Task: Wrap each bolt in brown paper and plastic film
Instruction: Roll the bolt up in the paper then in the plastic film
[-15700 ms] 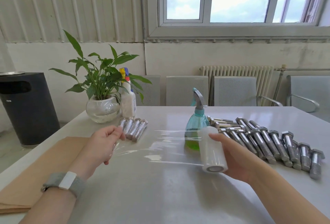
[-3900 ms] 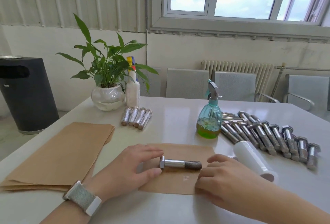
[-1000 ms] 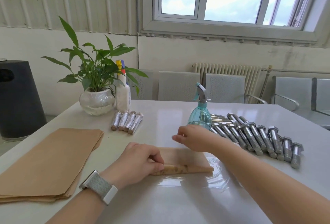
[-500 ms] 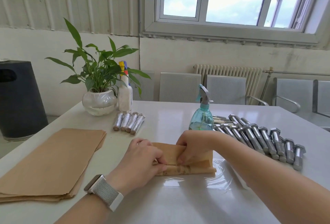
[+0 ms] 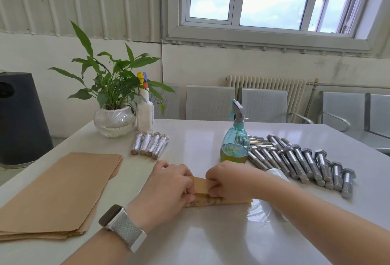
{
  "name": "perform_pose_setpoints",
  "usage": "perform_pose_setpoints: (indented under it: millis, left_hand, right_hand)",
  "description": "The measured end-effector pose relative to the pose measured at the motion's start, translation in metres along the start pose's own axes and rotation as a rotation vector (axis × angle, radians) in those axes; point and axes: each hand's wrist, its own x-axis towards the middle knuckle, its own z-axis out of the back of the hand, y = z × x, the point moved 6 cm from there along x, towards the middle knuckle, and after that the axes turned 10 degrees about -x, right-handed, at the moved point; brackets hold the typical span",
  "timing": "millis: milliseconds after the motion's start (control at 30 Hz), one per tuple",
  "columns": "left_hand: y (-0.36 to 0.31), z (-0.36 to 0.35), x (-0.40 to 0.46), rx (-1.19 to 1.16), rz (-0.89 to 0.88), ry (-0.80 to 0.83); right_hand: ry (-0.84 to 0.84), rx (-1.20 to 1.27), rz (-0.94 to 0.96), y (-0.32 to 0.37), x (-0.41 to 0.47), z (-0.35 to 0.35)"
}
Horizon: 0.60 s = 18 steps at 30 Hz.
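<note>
Right hand (image 5: 229, 182) now beside left hand (image 5: 168, 186) (both on brown paper (image 5: 211, 199)).

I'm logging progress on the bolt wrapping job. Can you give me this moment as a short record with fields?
stage: rolling brown paper around a bolt, which is hidden inside
left hand: grips the roll's left end
right hand: pinches the paper flap
plastic film: spread on the table under the roll
wrapped bolts: four, near the plant pot
bare bolts: a row at right, behind the spray bottle
paper stack: at left
</note>
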Motion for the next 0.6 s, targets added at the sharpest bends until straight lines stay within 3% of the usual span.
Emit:
perform_pose_setpoints:
  millis: [200,467,600]
  left_hand:
    - [-0.005,0.006,-0.003,0.036,-0.05,-0.051]
    - [-0.018,0.016,-0.015,0.12,-0.345,-0.21]
    - [-0.017,0.023,-0.016,-0.006,-0.286,-0.182]
  right_hand:
    - [-0.094,-0.036,-0.111,0.002,-0.007,-0.01]
    - [-0.191,-0.127,-0.141,0.017,-0.02,-0.002]
    - [-0.244,-0.158,-0.147,0.022,-0.026,-0.006]
